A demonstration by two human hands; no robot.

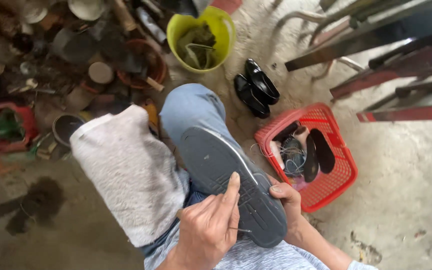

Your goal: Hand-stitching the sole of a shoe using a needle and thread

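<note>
Dark shoe sole [231,185] between both hands, red basket [338,182] beside.

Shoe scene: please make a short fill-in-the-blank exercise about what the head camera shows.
1. The left hand pushes a thin tool against the ____ of the shoe.
2. The right hand grips the shoe's ____ edge.
3. The red basket holds insoles and thread; beyond it stands a pair of ____ shoes.
4. A ____ towel covers one knee.

Missing words: sole; right; black; white
</note>
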